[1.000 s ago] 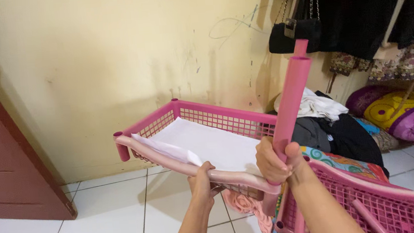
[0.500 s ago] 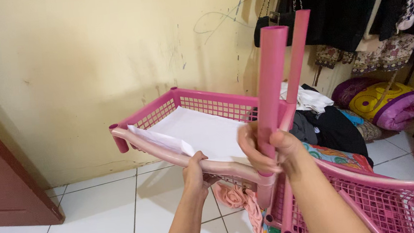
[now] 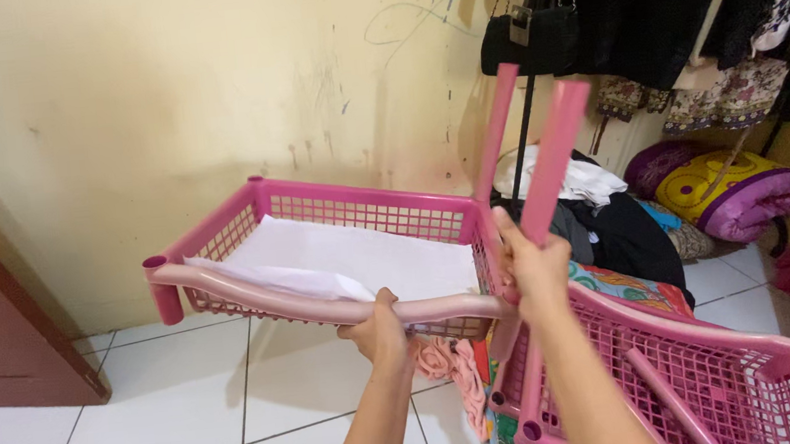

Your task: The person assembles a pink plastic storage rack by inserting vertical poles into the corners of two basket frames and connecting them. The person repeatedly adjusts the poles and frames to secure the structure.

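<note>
Left hand (image 3: 377, 326): I'm clenching the pink tray (image 3: 357, 218)'s front rim, keeping it level.
Right hand (image 3: 534, 267): I'm grasping a pink tube (image 3: 552, 161) at the tray's three o'clock corner, holding it upright.

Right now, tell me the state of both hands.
Left hand: closed on the pink basket's front rim.
Right hand: closed around a pink plastic tube.

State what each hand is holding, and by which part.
The left hand grips the pink basket by its pale front rim. The right hand holds a pink tube near its lower end.
</note>
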